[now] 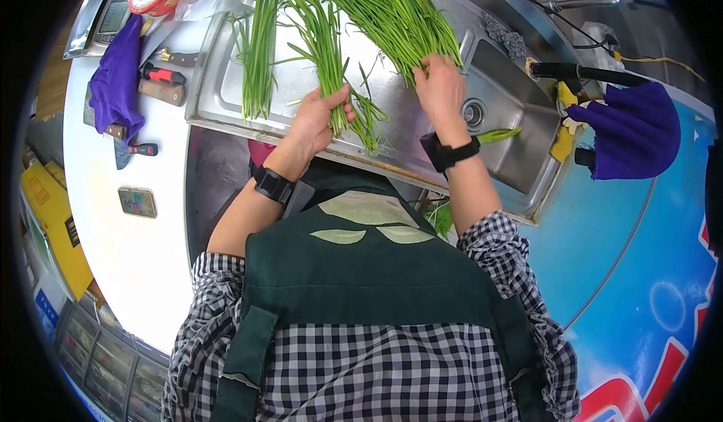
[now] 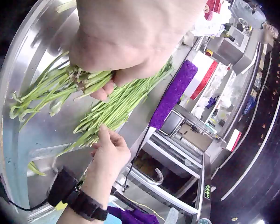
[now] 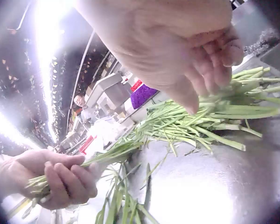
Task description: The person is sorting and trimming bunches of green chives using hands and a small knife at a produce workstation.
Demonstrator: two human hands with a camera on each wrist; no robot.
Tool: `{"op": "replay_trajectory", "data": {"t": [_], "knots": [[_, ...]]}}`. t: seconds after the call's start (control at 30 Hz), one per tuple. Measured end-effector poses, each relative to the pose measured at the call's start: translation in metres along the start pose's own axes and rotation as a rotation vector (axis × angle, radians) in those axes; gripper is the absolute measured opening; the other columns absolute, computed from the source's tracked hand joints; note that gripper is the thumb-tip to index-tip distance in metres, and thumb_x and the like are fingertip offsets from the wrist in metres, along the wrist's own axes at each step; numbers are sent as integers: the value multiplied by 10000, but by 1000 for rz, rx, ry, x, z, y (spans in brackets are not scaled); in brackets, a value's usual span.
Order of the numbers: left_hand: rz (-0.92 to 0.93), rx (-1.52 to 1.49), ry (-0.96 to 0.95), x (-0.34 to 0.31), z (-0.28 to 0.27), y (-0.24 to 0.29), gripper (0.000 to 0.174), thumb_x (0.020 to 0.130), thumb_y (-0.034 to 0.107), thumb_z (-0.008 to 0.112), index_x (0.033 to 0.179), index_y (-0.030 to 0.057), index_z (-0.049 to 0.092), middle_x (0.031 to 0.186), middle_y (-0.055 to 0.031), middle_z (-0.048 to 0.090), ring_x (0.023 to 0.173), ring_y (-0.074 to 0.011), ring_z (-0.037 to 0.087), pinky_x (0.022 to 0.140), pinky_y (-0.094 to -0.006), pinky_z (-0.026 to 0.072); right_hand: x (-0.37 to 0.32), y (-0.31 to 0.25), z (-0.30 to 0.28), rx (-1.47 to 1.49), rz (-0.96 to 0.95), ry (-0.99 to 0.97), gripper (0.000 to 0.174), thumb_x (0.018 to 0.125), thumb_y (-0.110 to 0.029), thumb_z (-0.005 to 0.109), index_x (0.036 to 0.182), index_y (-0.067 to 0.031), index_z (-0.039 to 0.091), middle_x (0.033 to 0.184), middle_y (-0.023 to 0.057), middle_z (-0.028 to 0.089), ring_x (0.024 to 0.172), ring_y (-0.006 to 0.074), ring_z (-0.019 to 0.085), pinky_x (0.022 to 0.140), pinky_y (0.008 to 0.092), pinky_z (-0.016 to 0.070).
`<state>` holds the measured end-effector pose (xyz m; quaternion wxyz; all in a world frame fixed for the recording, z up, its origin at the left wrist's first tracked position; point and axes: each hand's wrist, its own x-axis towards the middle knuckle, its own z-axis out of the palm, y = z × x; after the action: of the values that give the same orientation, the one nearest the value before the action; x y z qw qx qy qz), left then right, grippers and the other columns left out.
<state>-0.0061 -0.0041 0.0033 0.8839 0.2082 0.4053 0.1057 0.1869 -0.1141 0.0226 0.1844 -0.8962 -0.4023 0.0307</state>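
Note:
My left hand grips a small bunch of garlic chives near its cut stem ends, the leaves fanning away over the steel drainboard. In the right wrist view, the left hand's fingers curl round those stems. My right hand is at the near end of a large chive pile, its loosely bent fingers touching the stalks. A separate, straightened bunch of chives lies to the left. Below the held bunch, loose chive leaves lie by the drainboard's front edge.
A sink basin at right contains a green leaf piece near the drain. Knives, a purple cloth and a phone lie on the white counter at left. Another purple cloth hangs right of the basin.

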Motion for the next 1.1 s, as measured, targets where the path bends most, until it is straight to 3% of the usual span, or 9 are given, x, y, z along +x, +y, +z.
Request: {"op": "replay_trajectory", "data": {"t": [0.13,0.2,0.23,0.3,0.5,0.73,1.0,1.03,1.1], "knots": [[11,6,-47,1,-3,-1,117,910,98,582,962,23,510,781,-28,512,682,-110,516,569,-252,461,12,7,10,-110,13,-33,106,765,-131,615,822,-43,631,827,157,626,765,345,617,671,437,482],[15,9,-43,1,-4,-2,116,904,93,587,962,22,516,793,-31,520,691,-110,518,575,-250,462,5,1,3,172,239,-199,139,757,-170,644,772,-33,626,803,147,635,731,337,617,656,430,483],[16,18,-49,1,-5,-3,115,899,87,592,962,20,522,805,-34,527,700,-111,520,581,-248,464,-1,-1,3,174,240,-203,139,757,-170,644,772,-33,626,803,147,635,731,337,617,656,430,483],[13,16,-47,3,-5,-5,111,894,79,594,962,21,529,817,-38,536,702,-112,522,590,-247,467,-9,-3,4,108,169,-64,172,747,-195,666,748,-29,623,774,137,641,715,326,619,639,420,486],[-22,19,-29,3,0,-9,101,882,58,596,963,26,545,850,-48,556,717,-118,531,615,-248,476,-8,-3,18,56,-15,-80,165,748,-199,664,739,-38,630,749,135,648,680,336,620,614,433,487],[-17,35,-27,1,-3,-8,97,879,55,599,958,28,549,849,-47,558,720,-120,534,624,-250,473,-12,-8,36,-159,-17,-141,136,728,-174,644,723,-38,650,729,147,660,656,338,634,604,430,494],[13,56,-17,3,1,-9,119,868,76,627,956,32,560,839,-29,565,720,-108,532,616,-243,463,-43,-35,10,487,197,-304,128,680,-190,653,664,-63,658,647,129,641,605,309,632,584,381,506],[20,64,-10,3,4,-9,125,865,80,634,956,35,562,840,-25,568,720,-105,531,611,-243,459,-48,-39,9,487,198,-306,128,680,-190,653,664,-63,658,647,129,641,605,309,632,584,381,506],[37,62,-2,7,5,-11,122,853,71,647,936,33,567,820,-26,578,703,-107,535,598,-251,449,-58,-47,9,376,83,-280,101,694,-132,679,715,-36,658,635,99,649,563,218,633,559,298,493]]}}
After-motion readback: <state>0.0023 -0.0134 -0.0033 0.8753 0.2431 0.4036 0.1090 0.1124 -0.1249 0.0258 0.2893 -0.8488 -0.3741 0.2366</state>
